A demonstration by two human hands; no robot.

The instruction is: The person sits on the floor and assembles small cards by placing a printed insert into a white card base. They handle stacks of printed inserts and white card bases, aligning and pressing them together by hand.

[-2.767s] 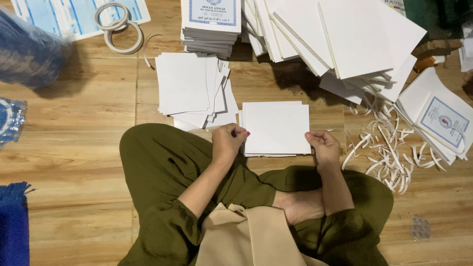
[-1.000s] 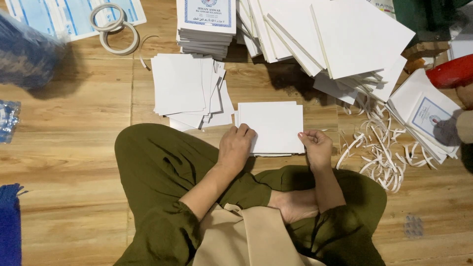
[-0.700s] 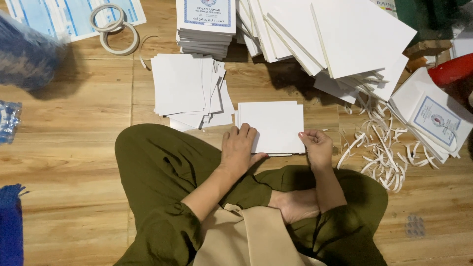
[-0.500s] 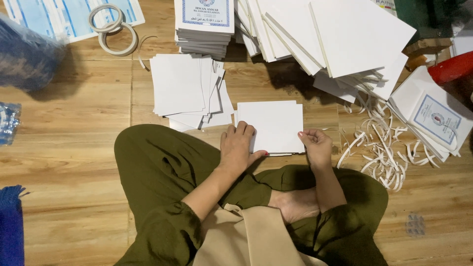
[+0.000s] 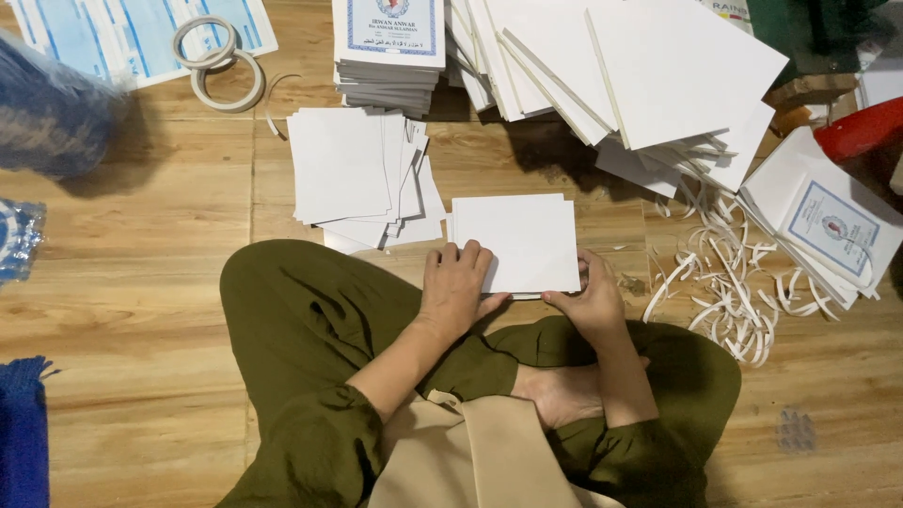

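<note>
A floor (image 5: 141, 282) of warm wooden planks is seen, evenly lit, with soft shadows cast upon it.

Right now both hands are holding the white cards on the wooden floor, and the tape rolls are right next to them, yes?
Not quite. The tape rolls lie far off at the top left. The head view shows both hands, left and right, on the white cards.

Blue bundle (image 5: 47, 108), upper left: blurred, cut by left edge, kind not determinable. Clear packet (image 5: 17, 240) and blue cloth (image 5: 21, 437), left edge: both cropped. Red object (image 5: 861, 132), right edge: partly out of frame. Left hand (image 5: 458, 287) covers near-left corner of white card stack (image 5: 522, 243); layer count in stack unresolvable. Grey mark on floor (image 5: 796, 431), lower right: too small to identify
</note>
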